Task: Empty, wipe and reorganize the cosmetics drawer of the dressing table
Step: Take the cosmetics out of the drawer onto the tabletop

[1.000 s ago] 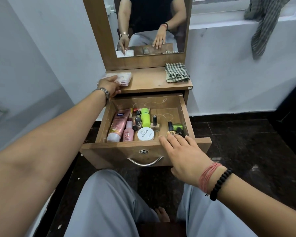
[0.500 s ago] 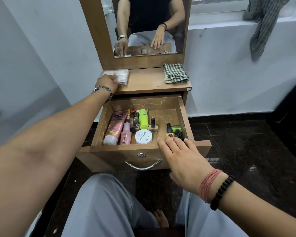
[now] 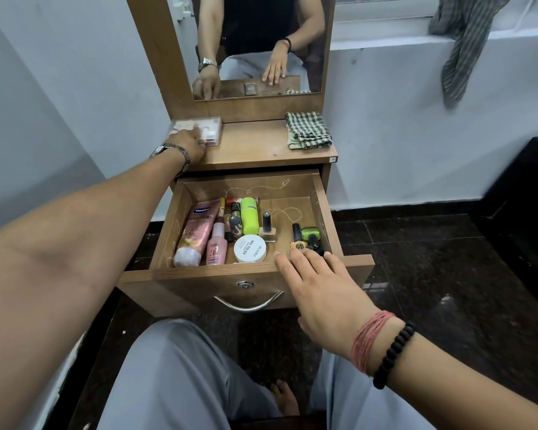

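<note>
Left hand (image 3: pixel 188 143) flat, fingers on clear compact case (image 3: pixel 203 129) at bench (image 3: pixel 261 150) back-left corner. Right hand (image 3: pixel 319 283) open, fingers spread over front rim of pulled-out drawer (image 3: pixel 230 274), beside nail polish bottles (image 3: pixel 305 240). Pink tube (image 3: pixel 193 232) long axis front-to-back, cap toward person. Folded checked cloth (image 3: pixel 308 130) on bench right.

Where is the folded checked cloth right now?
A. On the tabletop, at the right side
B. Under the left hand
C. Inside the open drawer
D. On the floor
A: the checked cloth lies folded on the tabletop at its right side, behind the open drawer, away from the left hand.
</note>
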